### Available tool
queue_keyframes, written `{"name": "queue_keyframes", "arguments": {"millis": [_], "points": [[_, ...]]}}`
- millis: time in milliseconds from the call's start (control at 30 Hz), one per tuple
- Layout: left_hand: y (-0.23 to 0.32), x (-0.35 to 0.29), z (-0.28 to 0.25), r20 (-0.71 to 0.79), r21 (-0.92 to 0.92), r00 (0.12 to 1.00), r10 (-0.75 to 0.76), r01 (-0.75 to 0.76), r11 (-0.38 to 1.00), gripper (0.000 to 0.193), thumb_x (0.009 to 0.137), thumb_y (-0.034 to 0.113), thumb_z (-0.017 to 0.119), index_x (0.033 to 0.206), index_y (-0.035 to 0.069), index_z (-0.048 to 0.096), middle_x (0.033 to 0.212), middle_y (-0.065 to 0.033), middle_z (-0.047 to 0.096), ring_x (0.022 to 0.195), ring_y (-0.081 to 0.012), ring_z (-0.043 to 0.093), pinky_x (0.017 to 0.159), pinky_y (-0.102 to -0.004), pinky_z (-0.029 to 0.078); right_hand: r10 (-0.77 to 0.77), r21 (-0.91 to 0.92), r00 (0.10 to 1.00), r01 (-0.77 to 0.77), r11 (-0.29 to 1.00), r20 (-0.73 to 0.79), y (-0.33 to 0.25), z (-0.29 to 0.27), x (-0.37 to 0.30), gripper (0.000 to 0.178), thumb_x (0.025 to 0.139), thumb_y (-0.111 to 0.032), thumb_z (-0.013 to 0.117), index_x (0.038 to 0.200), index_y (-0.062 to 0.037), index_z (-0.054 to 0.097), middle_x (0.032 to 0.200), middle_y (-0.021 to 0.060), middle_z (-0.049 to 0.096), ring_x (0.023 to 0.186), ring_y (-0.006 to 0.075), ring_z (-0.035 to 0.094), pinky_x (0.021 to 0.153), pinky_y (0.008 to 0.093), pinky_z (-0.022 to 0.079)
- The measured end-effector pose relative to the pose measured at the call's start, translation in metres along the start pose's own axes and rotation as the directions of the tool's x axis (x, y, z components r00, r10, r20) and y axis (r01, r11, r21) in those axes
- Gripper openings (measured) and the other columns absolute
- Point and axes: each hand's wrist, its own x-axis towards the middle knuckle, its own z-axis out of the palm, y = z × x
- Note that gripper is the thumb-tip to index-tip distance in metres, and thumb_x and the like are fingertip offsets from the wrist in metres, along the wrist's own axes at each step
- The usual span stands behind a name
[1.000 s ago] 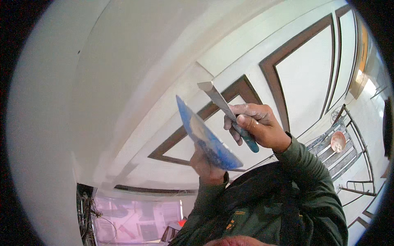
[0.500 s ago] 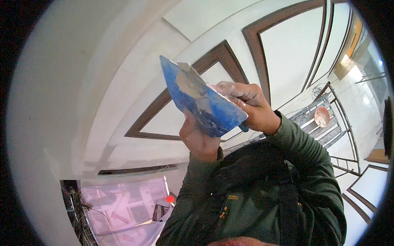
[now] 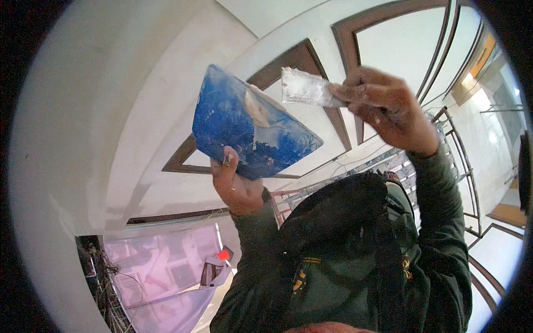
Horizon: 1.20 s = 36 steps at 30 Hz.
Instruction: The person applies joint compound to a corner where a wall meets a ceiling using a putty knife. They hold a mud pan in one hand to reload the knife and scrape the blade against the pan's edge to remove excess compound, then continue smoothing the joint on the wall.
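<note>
My left hand (image 3: 236, 186) grips a blue plastering board (image 3: 230, 119) by its near edge, thumb on the face turned to me. Pale filler (image 3: 261, 111) is smeared across its middle and along the right edge. Up and to the right of the board, my right hand (image 3: 388, 105) holds a putty knife (image 3: 311, 89), its wide silvery blade pointing left, apart from the board. White residue coats that blade and my fingers. The knife's handle is hidden in my closed right hand.
Dark brown frame mouldings (image 3: 347, 50) run over the pale wall. Behind my right arm stands a metal scaffold (image 3: 466, 166) with a slatted platform. At lower left, pink sheeting (image 3: 164, 266) hangs beside a bundle of loose wires (image 3: 105, 283).
The putty knife has come off the board, moving up and right with my right hand; its blade now shows. My left hand has shifted the board slightly left and turned its face more toward me.
</note>
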Motion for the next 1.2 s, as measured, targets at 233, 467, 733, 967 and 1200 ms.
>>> {"name": "queue_keyframes", "arguments": {"millis": [233, 467, 733, 967, 1200], "points": [[0.018, 0.001, -0.001, -0.023, 0.308, 0.984, 0.176, -0.161, 0.938, 0.056, 0.078, 0.006, 0.069, 0.129, 0.0, 0.047, 0.119, -0.0134, 0.056, 0.107, -0.0282, 0.057, 0.091, -0.0459, 0.05, -0.201, -0.448, 0.965, 0.258, 0.856, 0.171, -0.037, -0.03, 0.035, 0.026, 0.075, 0.002, 0.067, 0.101, -0.0021, 0.068, 0.082, 0.0112, 0.059, 0.066, 0.0211, 0.06, 0.054, 0.0331, 0.048], [0.026, -0.004, 0.009, -0.028, 0.409, 0.974, 0.224, -0.194, 0.892, 0.053, 0.076, 0.005, 0.071, 0.124, -0.003, 0.05, 0.119, -0.013, 0.057, 0.107, -0.0274, 0.057, 0.097, -0.0435, 0.044, -0.246, -0.494, 0.949, 0.314, 0.811, 0.199, -0.039, -0.021, 0.039, 0.022, 0.072, -0.001, 0.069, 0.095, -0.0025, 0.068, 0.082, 0.0103, 0.06, 0.067, 0.0212, 0.061, 0.054, 0.0331, 0.049], [0.026, -0.013, 0.016, -0.001, 0.394, 0.969, 0.246, -0.225, 0.891, 0.055, 0.074, 0.007, 0.072, 0.124, -0.003, 0.052, 0.113, -0.0128, 0.061, 0.1, -0.0266, 0.06, 0.09, -0.0412, 0.05, -0.255, -0.56, 0.946, 0.324, 0.763, 0.201, -0.043, -0.017, 0.039, 0.022, 0.073, 0.0, 0.067, 0.095, -0.0037, 0.069, 0.083, 0.0101, 0.06, 0.071, 0.0212, 0.061, 0.056, 0.033, 0.049], [0.035, -0.018, 0.001, -0.062, 0.393, 0.978, 0.201, -0.161, 0.905, 0.061, 0.072, 0.009, 0.072, 0.128, -0.004, 0.049, 0.119, -0.0149, 0.058, 0.108, -0.0303, 0.057, 0.097, -0.0454, 0.045, -0.191, -0.581, 0.957, 0.284, 0.763, 0.218, -0.049, -0.023, 0.037, 0.02, 0.073, 0.0, 0.066, 0.093, -0.0026, 0.068, 0.079, 0.0089, 0.056, 0.067, 0.0214, 0.058, 0.055, 0.0344, 0.047], [0.04, -0.022, 0.004, -0.031, 0.425, 0.974, 0.223, -0.189, 0.885, 0.065, 0.068, 0.008, 0.072, 0.127, -0.004, 0.049, 0.117, -0.0167, 0.058, 0.105, -0.0306, 0.059, 0.094, -0.0446, 0.047, -0.198, -0.611, 0.936, 0.34, 0.715, 0.29, -0.057, -0.015, 0.043, 0.024, 0.072, -0.004, 0.067, 0.096, -0.0031, 0.067, 0.085, 0.0084, 0.056, 0.073, 0.0204, 0.06, 0.06, 0.0327, 0.05]]}}
